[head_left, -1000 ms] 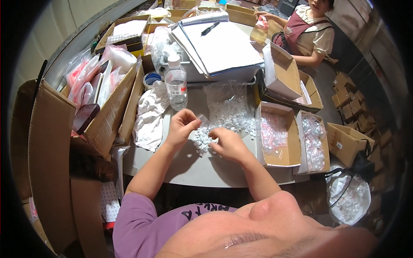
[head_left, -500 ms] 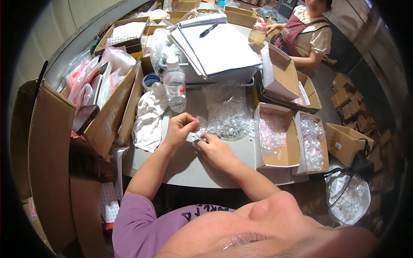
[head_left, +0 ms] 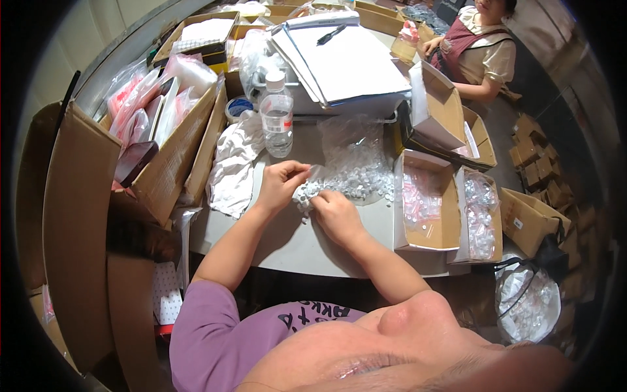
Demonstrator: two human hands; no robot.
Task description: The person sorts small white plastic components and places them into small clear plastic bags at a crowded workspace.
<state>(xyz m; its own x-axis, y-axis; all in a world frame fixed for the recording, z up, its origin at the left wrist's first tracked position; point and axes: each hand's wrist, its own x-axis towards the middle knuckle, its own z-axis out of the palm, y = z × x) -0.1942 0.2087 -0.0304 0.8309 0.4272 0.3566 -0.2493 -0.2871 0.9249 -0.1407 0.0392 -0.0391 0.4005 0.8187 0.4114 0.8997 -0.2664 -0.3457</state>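
We have left hand [head_left: 285, 186] pinching a small clear bag [head_left: 316, 171] beside the pile of small white pieces [head_left: 353, 185] on the table [head_left: 294, 253]; right hand [head_left: 338, 217] curled, fingertips at pile's near edge, we can't tell if gripping one; open carton [head_left: 449, 219] right of pile

Room: near edge of pale grey table [head_left: 300, 251], between bare forearms [head_left: 236, 243]. Obstacles: heaped small whitish discs [head_left: 353, 185] beyond; toward right edge, open brown cardboard box [head_left: 444, 230].
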